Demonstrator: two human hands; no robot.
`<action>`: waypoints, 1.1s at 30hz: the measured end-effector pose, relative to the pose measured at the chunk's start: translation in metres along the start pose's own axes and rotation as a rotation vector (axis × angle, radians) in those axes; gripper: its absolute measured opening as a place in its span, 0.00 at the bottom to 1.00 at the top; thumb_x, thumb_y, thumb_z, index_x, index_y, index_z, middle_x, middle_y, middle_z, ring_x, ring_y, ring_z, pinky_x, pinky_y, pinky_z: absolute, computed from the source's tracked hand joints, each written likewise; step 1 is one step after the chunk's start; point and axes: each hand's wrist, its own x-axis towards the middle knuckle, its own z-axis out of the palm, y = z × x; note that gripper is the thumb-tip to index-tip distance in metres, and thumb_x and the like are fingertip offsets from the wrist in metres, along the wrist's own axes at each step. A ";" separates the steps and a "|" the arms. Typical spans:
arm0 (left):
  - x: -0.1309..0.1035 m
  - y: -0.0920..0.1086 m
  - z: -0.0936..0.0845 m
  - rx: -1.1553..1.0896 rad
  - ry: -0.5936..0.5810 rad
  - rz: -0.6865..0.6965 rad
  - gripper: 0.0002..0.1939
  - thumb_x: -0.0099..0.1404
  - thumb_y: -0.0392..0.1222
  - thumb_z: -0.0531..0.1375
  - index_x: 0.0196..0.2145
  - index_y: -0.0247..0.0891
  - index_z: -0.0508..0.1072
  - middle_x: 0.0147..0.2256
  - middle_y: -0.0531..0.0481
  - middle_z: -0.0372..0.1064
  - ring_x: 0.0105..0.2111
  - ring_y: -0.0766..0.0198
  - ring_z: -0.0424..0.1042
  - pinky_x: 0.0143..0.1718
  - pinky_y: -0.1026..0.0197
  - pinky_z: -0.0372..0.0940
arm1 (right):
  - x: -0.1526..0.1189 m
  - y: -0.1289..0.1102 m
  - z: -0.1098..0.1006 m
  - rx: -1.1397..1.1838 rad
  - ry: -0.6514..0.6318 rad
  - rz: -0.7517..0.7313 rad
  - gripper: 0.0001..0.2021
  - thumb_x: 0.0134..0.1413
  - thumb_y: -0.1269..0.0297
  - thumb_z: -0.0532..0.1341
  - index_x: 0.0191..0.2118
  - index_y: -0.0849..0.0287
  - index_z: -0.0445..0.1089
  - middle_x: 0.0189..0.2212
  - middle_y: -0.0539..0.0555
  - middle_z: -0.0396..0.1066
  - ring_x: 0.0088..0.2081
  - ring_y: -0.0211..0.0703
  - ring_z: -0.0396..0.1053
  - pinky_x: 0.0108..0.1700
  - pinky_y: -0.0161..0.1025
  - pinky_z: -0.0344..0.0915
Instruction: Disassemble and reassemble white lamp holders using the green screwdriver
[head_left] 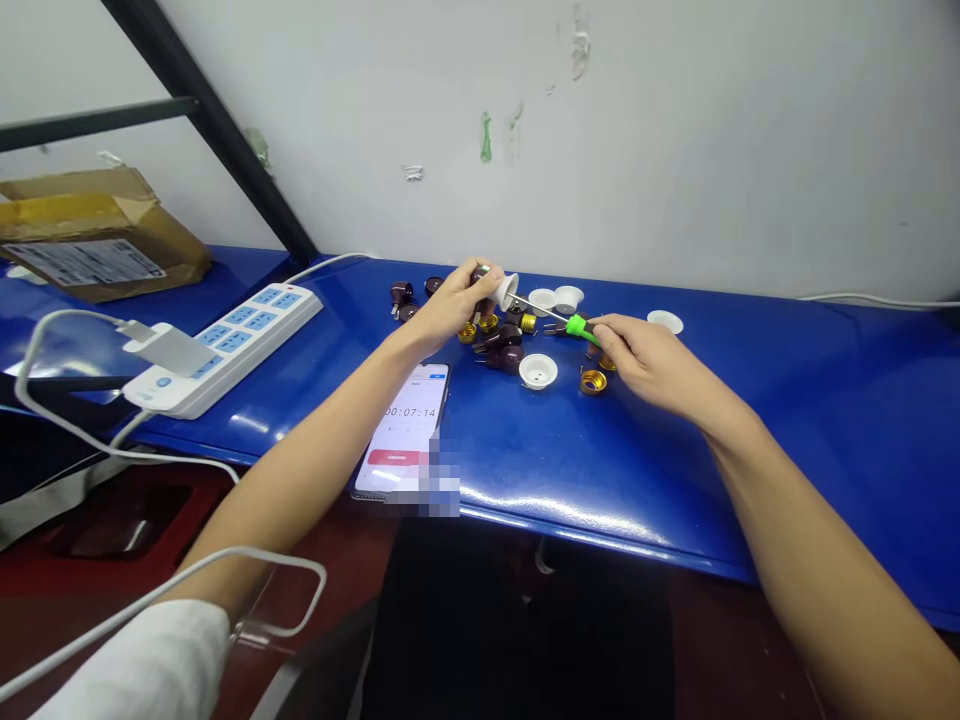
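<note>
We have a blue table [570,470] in front of us, with a white power strip [251,343] toward its left and a phone [409,425] near the front edge. Our two hands are apart, over the far part of the table, with the work between them. Our right hand [645,360] is wrapped round the green handle of a screwdriver [581,327], whose long axis runs leftward and slightly away from us. Our left hand [454,305] grips a dark-and-white socket [507,289], its white mouth turned rightward to meet the shaft. So the two roughly face each other: the socket lies left of the right hand, and only the screwdriver's length bridges the gap. The tip goes out of sight at that mouth, so we cannot tell what it touches. Beneath them, on the table, lie a white dish [538,371] and a smaller brass ring [592,382].
</note>
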 end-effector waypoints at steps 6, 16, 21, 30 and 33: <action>0.001 -0.003 -0.004 -0.056 -0.084 0.001 0.21 0.70 0.64 0.63 0.40 0.42 0.71 0.32 0.51 0.69 0.30 0.64 0.68 0.33 0.60 0.60 | -0.003 0.000 -0.002 -0.007 0.083 -0.033 0.12 0.68 0.57 0.59 0.47 0.56 0.75 0.41 0.58 0.80 0.38 0.52 0.75 0.42 0.46 0.69; -0.001 0.000 0.000 -0.063 -0.101 0.021 0.20 0.71 0.62 0.64 0.40 0.41 0.72 0.34 0.51 0.70 0.31 0.64 0.69 0.37 0.59 0.63 | -0.001 -0.007 -0.007 0.011 -0.107 0.009 0.17 0.74 0.55 0.49 0.36 0.56 0.68 0.33 0.57 0.76 0.33 0.48 0.72 0.39 0.43 0.63; -0.002 0.004 0.001 -0.071 -0.100 0.015 0.20 0.71 0.61 0.64 0.41 0.40 0.71 0.35 0.51 0.70 0.31 0.65 0.68 0.37 0.59 0.63 | -0.002 -0.008 -0.003 0.027 -0.025 0.005 0.09 0.66 0.56 0.60 0.40 0.56 0.68 0.31 0.54 0.75 0.31 0.46 0.69 0.37 0.41 0.62; -0.002 0.005 0.001 -0.081 -0.093 -0.005 0.17 0.71 0.57 0.64 0.41 0.39 0.72 0.33 0.51 0.70 0.31 0.65 0.68 0.37 0.60 0.63 | 0.000 -0.005 -0.002 0.031 -0.040 0.018 0.19 0.75 0.55 0.48 0.33 0.56 0.67 0.33 0.57 0.76 0.34 0.48 0.72 0.40 0.43 0.64; 0.000 0.002 -0.001 -0.127 -0.098 -0.007 0.17 0.71 0.57 0.65 0.41 0.39 0.73 0.34 0.51 0.71 0.31 0.66 0.68 0.36 0.61 0.62 | 0.000 -0.003 -0.001 0.023 -0.007 -0.011 0.14 0.73 0.58 0.52 0.39 0.57 0.71 0.34 0.57 0.76 0.34 0.48 0.72 0.41 0.43 0.65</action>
